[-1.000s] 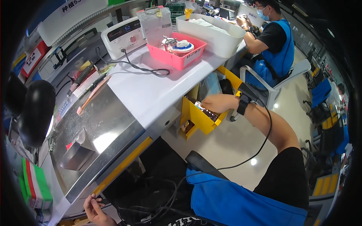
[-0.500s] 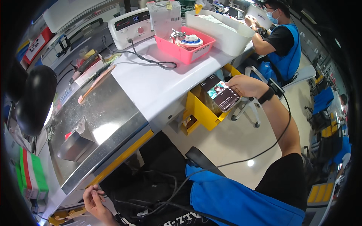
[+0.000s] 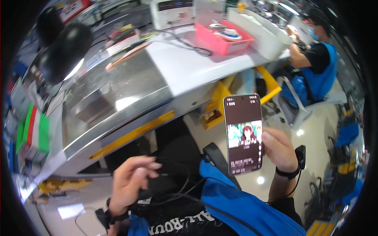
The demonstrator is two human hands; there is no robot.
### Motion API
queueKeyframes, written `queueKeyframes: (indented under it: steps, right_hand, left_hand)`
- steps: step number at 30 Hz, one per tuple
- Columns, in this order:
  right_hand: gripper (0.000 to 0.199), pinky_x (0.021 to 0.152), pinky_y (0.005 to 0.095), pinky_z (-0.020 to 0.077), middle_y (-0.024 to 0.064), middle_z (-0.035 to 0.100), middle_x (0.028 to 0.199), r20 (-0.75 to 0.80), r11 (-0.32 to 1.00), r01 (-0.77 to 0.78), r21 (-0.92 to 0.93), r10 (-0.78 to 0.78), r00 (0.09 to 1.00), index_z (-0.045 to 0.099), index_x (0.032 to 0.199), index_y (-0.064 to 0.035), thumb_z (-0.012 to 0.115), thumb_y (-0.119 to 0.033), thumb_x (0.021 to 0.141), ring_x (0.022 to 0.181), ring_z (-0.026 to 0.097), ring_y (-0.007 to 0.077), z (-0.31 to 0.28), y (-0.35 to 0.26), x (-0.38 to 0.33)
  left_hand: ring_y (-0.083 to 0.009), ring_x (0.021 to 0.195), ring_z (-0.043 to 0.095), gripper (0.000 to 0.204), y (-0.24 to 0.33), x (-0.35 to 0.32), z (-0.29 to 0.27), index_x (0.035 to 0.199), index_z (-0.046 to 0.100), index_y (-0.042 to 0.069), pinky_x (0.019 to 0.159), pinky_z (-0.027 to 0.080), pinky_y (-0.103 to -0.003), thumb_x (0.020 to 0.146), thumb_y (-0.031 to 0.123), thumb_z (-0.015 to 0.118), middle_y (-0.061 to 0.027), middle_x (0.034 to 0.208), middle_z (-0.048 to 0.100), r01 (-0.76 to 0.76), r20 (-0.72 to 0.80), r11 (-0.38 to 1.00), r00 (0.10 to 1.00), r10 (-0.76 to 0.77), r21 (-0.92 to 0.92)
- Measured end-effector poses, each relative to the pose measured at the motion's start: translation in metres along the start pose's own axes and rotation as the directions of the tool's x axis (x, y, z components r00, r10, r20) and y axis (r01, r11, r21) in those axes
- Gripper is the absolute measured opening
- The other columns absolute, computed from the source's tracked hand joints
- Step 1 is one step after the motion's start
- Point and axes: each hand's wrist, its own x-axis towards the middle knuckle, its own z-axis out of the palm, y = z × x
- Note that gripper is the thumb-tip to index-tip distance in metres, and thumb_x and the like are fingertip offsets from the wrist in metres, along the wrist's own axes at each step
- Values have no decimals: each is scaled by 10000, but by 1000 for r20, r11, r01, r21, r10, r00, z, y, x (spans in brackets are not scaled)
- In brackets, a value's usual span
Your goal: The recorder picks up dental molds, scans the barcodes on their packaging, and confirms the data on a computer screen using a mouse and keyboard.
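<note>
My right hand (image 3: 280, 150) grips a smartphone (image 3: 244, 137) by its right side and holds it upright over my lap. Its lit screen shows a cartoon picture on a dark background. My left hand (image 3: 132, 179) is raised in front of my body, left of the phone. Its fingers are loosely bent and partly apart, with nothing visible in them. Thin black cables (image 3: 185, 193) run across my dark shirt and blue vest (image 3: 232, 200). Each wrist wears a dark band.
A metal-topped bench (image 3: 130, 86) holds a metal block (image 3: 94, 105), a pink tray (image 3: 220, 43), a white bin (image 3: 256, 33) and a control box (image 3: 173, 15). A black lamp (image 3: 65, 51) overhangs its left. Yellow drawers (image 3: 214, 104) stand open beneath. A co-worker (image 3: 321, 63) sits at the right.
My right hand has brought the phone nearer and turned it upright. My left hand has risen from the bench edge toward the middle. The view has shifted, with some blur.
</note>
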Motion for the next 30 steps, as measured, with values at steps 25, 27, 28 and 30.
queueKeyframes:
  steps: [25,27,28,30]
  right_hand:
    - [821,1222,414,171,257,122,1607,-808,770,628,-108,-436,396,-12,1574,18,344,-526,1073,1473,245,343,-37,160,158]
    - [856,1230,420,156,272,106,1611,-835,759,648,-61,-395,384,-34,1571,34,325,-556,1064,1486,220,353,-12,143,176]
    - [893,1238,425,142,288,89,1615,-861,761,649,-23,-344,374,-55,1568,49,307,-586,1056,1499,195,363,-3,135,184]
    - [910,1244,427,117,288,62,1626,-868,813,560,-160,-386,313,-48,1566,61,310,-597,1050,1513,155,367,-33,149,211]
  left_hand:
    - [-487,1393,385,920,-11,-14,45,1578,42,135,747,628,-617,954,678,443,-270,1497,341,57,161,742,985,69,-667]
    - [-464,1385,419,842,-9,-29,36,1582,39,130,837,616,-562,1002,594,436,-265,1523,341,-29,78,712,990,117,-702]
    - [-535,1372,383,948,-7,-38,33,1577,16,135,732,591,-698,947,666,485,-309,1489,329,-40,2,760,999,54,-649]
    - [-548,1337,424,926,-6,-52,27,1577,24,136,744,586,-700,958,650,482,-358,1465,334,-101,-32,764,994,105,-637]
